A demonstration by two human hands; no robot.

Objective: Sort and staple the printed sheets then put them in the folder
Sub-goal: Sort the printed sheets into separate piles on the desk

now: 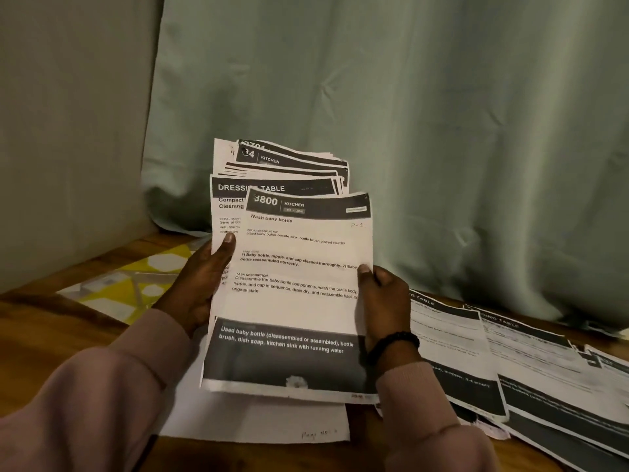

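Observation:
A fanned stack of printed sheets (272,172) stands upright in front of me over the wooden table (51,328). My left hand (200,281) grips the stack's left edge, thumb on the front. The front sheet (299,287), headed "3800 KITCHEN, Wash baby bottle", is pinched at its right edge by my right hand (381,301), which wears a dark bead bracelet. Behind it shows a "DRESSING TABLE" sheet (228,192). More printed sheets (531,366) lie spread flat on the table to the right. No stapler shows.
A blank-looking sheet (272,424) with handwriting lies flat under the held stack. A yellow and white patterned folder-like item (136,281) lies at the table's back left. A pale green curtain (408,114) hangs close behind the table.

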